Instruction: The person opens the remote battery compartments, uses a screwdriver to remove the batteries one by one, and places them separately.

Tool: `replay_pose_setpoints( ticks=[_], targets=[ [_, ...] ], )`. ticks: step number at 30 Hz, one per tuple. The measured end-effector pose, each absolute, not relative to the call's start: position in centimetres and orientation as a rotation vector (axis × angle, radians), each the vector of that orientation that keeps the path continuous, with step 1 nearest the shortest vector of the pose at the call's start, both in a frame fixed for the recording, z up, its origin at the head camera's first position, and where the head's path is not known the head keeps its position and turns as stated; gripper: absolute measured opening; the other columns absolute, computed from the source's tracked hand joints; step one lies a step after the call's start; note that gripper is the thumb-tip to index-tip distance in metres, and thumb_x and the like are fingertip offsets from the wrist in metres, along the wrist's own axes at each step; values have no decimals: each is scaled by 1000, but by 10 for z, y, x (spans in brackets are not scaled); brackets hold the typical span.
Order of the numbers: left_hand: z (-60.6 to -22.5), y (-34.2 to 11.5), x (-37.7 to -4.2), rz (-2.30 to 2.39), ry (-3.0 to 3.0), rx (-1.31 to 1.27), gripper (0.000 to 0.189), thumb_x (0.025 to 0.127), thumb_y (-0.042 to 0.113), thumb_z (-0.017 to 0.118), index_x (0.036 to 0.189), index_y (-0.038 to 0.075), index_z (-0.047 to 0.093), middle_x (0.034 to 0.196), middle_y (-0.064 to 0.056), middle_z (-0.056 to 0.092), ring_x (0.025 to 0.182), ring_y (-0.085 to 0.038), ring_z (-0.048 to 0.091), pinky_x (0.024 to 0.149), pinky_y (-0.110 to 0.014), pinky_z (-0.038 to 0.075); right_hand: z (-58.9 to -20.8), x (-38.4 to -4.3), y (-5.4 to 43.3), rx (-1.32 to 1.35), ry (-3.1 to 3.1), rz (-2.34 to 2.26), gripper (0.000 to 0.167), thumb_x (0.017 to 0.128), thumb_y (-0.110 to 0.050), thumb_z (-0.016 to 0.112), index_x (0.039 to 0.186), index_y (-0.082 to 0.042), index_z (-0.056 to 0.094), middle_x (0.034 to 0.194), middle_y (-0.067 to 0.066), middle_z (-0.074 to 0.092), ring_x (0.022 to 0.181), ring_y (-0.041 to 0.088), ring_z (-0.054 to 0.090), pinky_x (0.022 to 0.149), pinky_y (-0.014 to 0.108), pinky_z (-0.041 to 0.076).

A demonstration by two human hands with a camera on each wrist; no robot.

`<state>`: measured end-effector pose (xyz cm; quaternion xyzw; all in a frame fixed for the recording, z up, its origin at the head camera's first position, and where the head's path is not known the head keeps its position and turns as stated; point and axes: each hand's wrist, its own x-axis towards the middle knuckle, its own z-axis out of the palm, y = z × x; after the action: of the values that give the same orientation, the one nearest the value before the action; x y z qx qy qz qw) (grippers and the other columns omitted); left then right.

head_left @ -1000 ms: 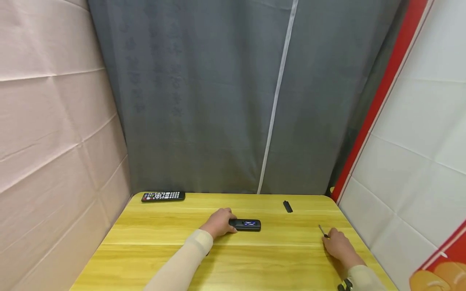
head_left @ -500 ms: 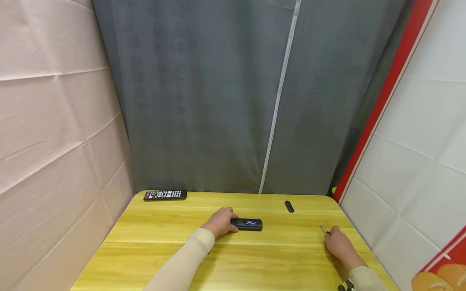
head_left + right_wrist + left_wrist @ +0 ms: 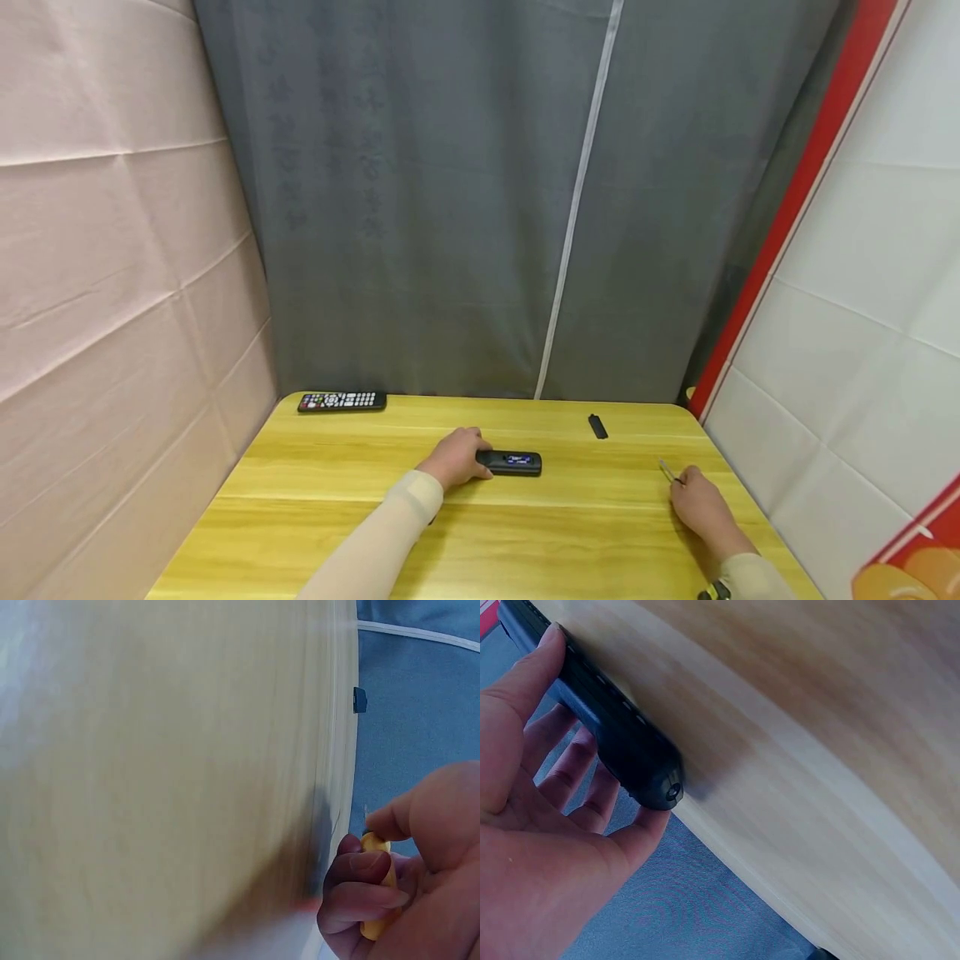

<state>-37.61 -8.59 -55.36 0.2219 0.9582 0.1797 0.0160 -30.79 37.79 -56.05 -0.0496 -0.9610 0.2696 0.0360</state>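
Note:
My left hand [image 3: 453,458] holds a black remote control [image 3: 517,463] by its left end, at mid-table. The remote's back faces up, with its battery bay uncovered and blue batteries showing. In the left wrist view, thumb and fingertips grip the remote [image 3: 619,712] along its sides. My right hand [image 3: 705,507], at the table's right side, grips a small screwdriver [image 3: 667,472] whose thin shaft points away and to the left. The right wrist view shows its yellow handle [image 3: 379,926] inside curled fingers. A small black battery cover [image 3: 597,427] lies behind, between the two hands.
Another remote control [image 3: 342,402] lies buttons up at the table's back left corner. A grey curtain [image 3: 450,250] hangs behind the yellow wood table [image 3: 540,542]. A pinkish cloth wall [image 3: 135,333] stands on the left, a white panel [image 3: 847,333] on the right.
The head view has shifted slightly. My right fingers have drawn in a little around the screwdriver, whose angle has changed slightly. The left hand and its remote control stay put on the table.

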Motion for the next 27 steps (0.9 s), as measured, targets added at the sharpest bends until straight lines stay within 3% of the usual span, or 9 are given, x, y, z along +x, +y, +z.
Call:
replay_pose_setpoints(
  ticks=[5,9,13,27],
  targets=[
    [-549,-86,-374,572,2972,698,47,92,33,94,133,12,81,127,-6,69,114,-28,65,105,-46,55,-566,-311,374,-31,-2846,848,23,108,-24,61,101,-2,59,83,11,63,73,27,57,67,45,46],
    [-548,-87,-372,571,2957,680,48,94,34,92,134,12,81,135,-9,68,121,-31,65,109,-47,53,-558,-313,352,99,-2816,858,24,109,-27,69,95,-9,62,76,4,58,66,21,50,62,39,41],
    [-545,-88,-370,576,2962,677,48,94,33,92,136,11,80,139,-12,68,127,-35,64,111,-49,53,-540,-316,318,180,-2879,809,23,109,-27,70,94,-13,61,75,0,54,67,19,49,63,36,39],
    [-541,-91,-368,584,2960,677,47,92,34,94,134,14,81,132,-7,68,118,-30,65,106,-46,55,-515,-336,253,448,-2951,761,20,105,-21,77,89,-19,67,74,-5,55,64,13,46,64,32,39]
  ],
)
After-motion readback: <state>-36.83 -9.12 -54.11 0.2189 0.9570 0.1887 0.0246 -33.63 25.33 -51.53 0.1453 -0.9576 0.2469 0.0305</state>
